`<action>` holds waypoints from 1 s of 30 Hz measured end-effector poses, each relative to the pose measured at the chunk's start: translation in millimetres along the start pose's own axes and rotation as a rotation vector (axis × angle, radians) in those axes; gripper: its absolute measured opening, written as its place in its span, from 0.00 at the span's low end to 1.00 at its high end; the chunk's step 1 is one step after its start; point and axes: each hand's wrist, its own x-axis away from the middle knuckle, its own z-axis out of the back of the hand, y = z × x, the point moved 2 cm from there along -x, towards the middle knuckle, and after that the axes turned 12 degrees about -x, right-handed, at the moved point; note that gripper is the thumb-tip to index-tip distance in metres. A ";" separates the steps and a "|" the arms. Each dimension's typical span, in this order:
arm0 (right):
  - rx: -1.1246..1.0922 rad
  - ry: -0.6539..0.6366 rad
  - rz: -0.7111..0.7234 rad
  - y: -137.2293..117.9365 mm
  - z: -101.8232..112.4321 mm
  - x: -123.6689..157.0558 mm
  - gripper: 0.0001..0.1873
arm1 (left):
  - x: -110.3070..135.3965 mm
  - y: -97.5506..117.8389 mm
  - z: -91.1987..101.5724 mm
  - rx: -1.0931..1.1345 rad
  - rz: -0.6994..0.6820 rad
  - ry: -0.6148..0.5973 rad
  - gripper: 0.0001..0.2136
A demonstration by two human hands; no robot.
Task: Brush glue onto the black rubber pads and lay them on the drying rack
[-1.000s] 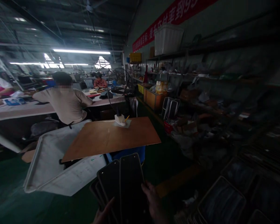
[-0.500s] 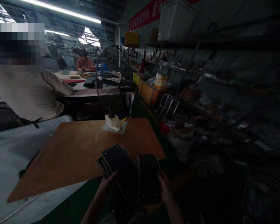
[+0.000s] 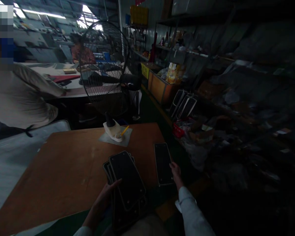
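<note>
In the head view, my left hand (image 3: pixel 110 190) grips a stack of dark rounded-corner panels (image 3: pixel 127 180) with pale edging and small bright dots near the corners. Its thumb lies over the top panel, and the fingers are hidden underneath. My right hand (image 3: pixel 176 171) pinches a single dark panel (image 3: pixel 162 164) of the same kind by its right edge. That panel is apart from the stack, over the right side of the brown board (image 3: pixel 71 164). Farther back on the board, a white container with a black nozzle (image 3: pixel 112 129) and a yellow stick (image 3: pixel 124 130) rests on a grey sheet (image 3: pixel 126 140).
A large black fan (image 3: pixel 105 68) stands beyond the board. A person in a light top (image 3: pixel 16 95) works at the left, another farther back. Along the right run cluttered shelves, a wooden box (image 3: pixel 159 87), a red basket (image 3: pixel 178 130) and several standing dark panels (image 3: pixel 183 105).
My right hand has moved its panel away from the stack, forward and to the right; the panel was bent and now lies flatter. My left hand keeps the stack. The camera view has shifted.
</note>
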 end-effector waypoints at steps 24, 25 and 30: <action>0.063 -0.398 0.015 23.7 -93.9 41.7 0.12 | -34.3 5.4 -29.8 0.033 0.048 0.183 0.26; 0.070 -0.378 0.010 26.1 -88.2 39.2 0.12 | -33.2 5.8 -26.3 0.033 0.058 0.207 0.26; 0.151 -0.300 0.000 32.7 -75.1 37.4 0.08 | -31.4 5.0 -6.3 0.022 0.070 0.273 0.24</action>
